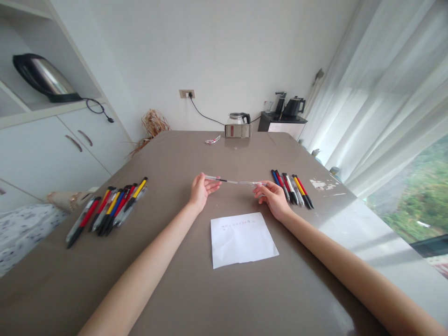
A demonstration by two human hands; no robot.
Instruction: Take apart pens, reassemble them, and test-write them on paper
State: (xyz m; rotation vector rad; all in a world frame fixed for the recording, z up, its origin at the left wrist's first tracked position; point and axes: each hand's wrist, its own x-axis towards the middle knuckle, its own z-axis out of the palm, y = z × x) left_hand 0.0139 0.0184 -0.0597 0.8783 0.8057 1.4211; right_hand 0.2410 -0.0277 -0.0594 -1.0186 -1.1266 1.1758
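Observation:
My left hand [200, 192] pinches a slim pen refill [224, 180], pale with a black stretch along it, between thumb and fingers. A clear pen barrel [248, 183] is held by the closed fingers of my right hand [275, 198]. Above the table, the two parts line up end to end; I cannot tell whether the refill's tip is inside the barrel. Below and between my hands lies a white sheet of paper [243, 245] with a faint row of writing near its top edge.
Several red, yellow, blue and clear pens [115, 205] lie on the left of the brown table [175, 289]. Another group of pens [292, 189] is just beyond my right hand. A metal box [238, 131], a glass pot [236, 118] and a small wrapper [212, 140] are at the far edge.

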